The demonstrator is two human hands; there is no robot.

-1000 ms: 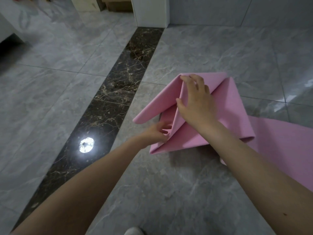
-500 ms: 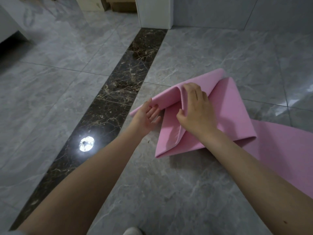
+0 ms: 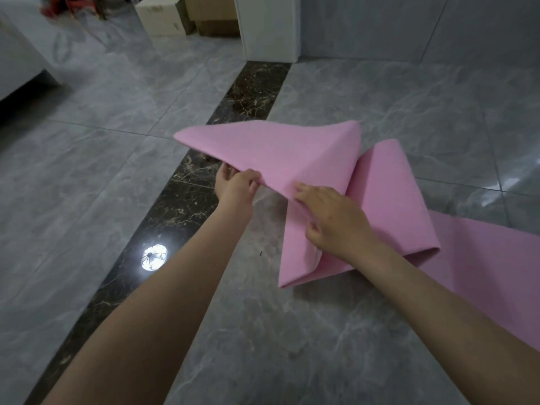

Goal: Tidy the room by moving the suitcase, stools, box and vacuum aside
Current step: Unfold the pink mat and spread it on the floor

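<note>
A pink foam mat (image 3: 388,200) lies partly folded on the grey tiled floor, with its tail running off to the right. My left hand (image 3: 235,190) grips the near edge of the raised top flap, fingers curled under it. My right hand (image 3: 333,219) pinches a fold of the mat just to the right, thumb below and fingers on top. The top flap stands lifted, its tip pointing left over the dark marble strip. No suitcase, stool or vacuum shows in this view.
A dark marble strip (image 3: 187,206) crosses the floor with a bright lamp reflection (image 3: 154,256) on it. Cardboard boxes (image 3: 163,17) stand at the far wall beside a white pillar (image 3: 268,27). A white piece of furniture (image 3: 20,59) fills the far left.
My left hand moved up and left, drawing the top flap open so it spreads leftward. My right hand slid down to a lower fold. The view shifted a little backward.
</note>
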